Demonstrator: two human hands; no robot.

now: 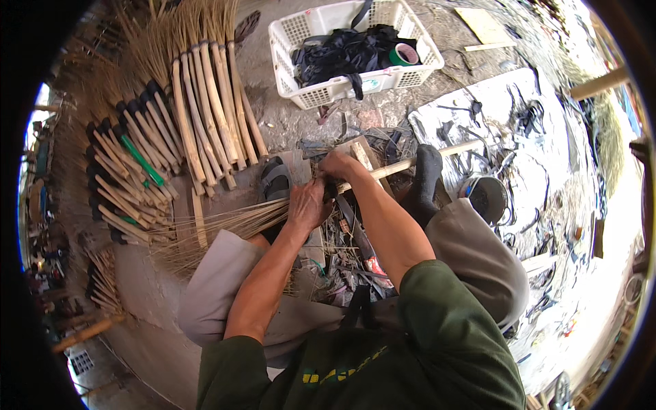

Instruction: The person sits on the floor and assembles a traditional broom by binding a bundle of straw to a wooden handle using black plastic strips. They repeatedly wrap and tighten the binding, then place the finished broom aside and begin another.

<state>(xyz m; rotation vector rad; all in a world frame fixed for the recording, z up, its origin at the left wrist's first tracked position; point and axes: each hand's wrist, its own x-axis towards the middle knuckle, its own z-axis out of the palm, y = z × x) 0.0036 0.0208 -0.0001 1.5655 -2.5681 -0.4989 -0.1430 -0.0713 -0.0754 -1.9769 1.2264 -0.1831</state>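
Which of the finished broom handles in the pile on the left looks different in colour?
The green-wrapped handle, lying among the shorter black-tipped brooms at the pile's left; the others there are bare tan wood with black ends.

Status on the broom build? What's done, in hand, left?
Done: rows of finished brooms with wooden handles lie stacked on the ground at left. In hand: the left hand grips a bundle of straw against a wooden stick; the right hand works where they meet. Left: the straw looks unbound, and the green tape roll sits in the white basket.
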